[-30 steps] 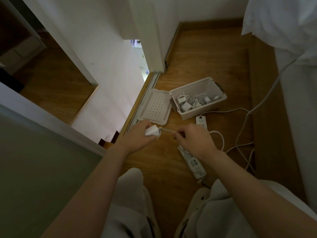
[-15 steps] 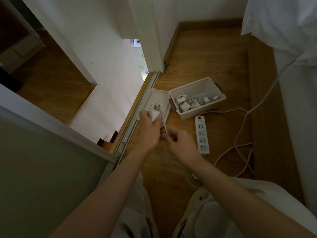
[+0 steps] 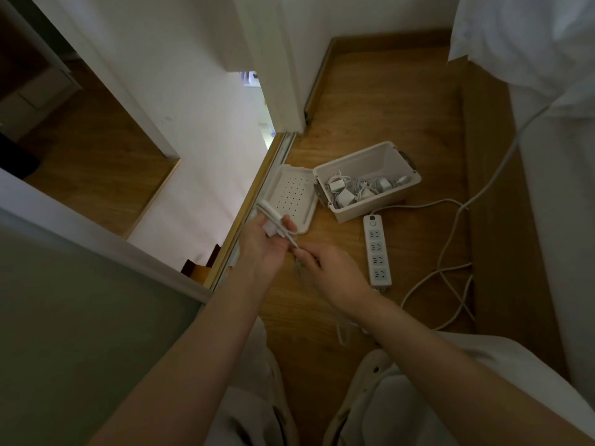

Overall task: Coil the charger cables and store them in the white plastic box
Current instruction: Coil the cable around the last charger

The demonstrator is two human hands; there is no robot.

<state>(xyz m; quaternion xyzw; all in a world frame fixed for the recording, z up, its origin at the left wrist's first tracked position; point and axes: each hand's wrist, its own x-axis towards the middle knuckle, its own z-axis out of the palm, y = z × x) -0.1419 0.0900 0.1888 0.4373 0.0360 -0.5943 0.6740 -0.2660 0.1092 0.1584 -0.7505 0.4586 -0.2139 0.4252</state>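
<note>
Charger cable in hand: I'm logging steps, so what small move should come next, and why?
Probably wind another loop round the left hand, which holds the charger plug with cable looped over it; the right hand pinches slack that trails to the floor, so it isn't ready for the white box.

**White plastic on a wooden floor**

The floor [image 3: 386,101] is wood, smooth, with visible grain and a soft sheen. The box [image 3: 370,208] and its lid [image 3: 291,194] are matt white plastic, and the lid is dotted with small holes. The power strip [image 3: 377,252] is smooth white plastic, as is the charger [image 3: 269,227]. Its cable [image 3: 289,238] has a smooth white coat. The bedsheet [image 3: 521,37] is creased white cloth.
</note>
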